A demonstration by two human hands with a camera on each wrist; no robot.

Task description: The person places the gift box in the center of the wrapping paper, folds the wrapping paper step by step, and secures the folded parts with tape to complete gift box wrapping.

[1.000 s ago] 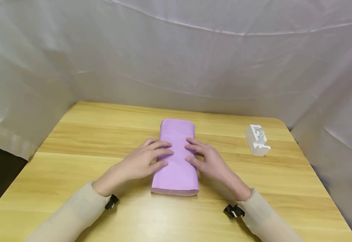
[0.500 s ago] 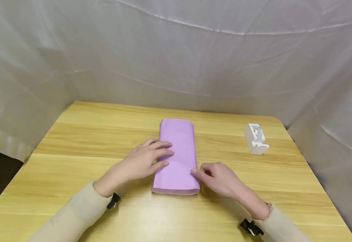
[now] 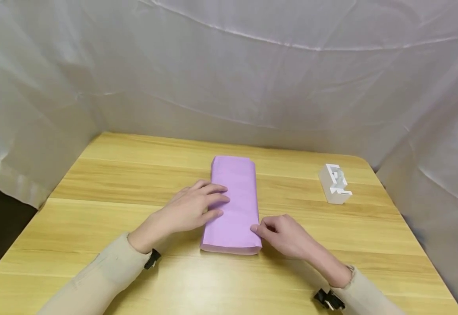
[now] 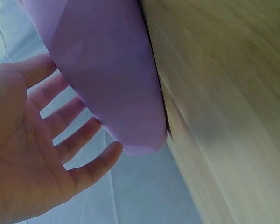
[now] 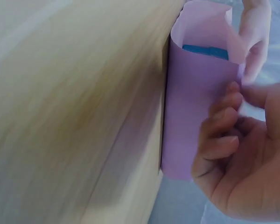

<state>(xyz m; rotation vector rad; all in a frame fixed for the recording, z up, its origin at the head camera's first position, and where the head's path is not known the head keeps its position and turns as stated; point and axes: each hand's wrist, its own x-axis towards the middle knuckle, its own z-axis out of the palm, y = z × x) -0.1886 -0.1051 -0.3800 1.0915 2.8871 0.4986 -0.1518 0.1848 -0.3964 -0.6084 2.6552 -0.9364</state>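
- The paper (image 3: 234, 201) lies lengthwise between the two hands as a flattened purple sleeve, its near end closer to the right hand.
- The left hand (image 3: 191, 208) is spread, its fingertips and thumb resting over the paper's left edge onto the top. This probably keeps the paper from sliding or springing up.
- The right hand (image 3: 286, 236) sits nearer the body, fingers curled, thumb on top of the paper's right edge and forefinger against its side. It appears to pinch that edge, perhaps to hold a fold or layer in place.
- A teal thing (image 5: 205, 50) shows inside the near end in the right wrist view, which likely explains the paper's thick, rounded sides. What it is cannot be told.
- The near end gapes; whether the far end, beyond the left hand, is closed is not plain.
- The dispenser (image 3: 333, 194), white and apparently for tape, stands well apart, ahead of the right hand and to its right, likely set there to be within that hand's reach yet off the paper.
- The table (image 3: 114, 175) shows wood on the outer side of each hand, so either could swing outward.
- Its far edge runs beyond the paper and the left hand's fingertips, with the curtain (image 3: 229, 78) just behind, which limits reaching forward.
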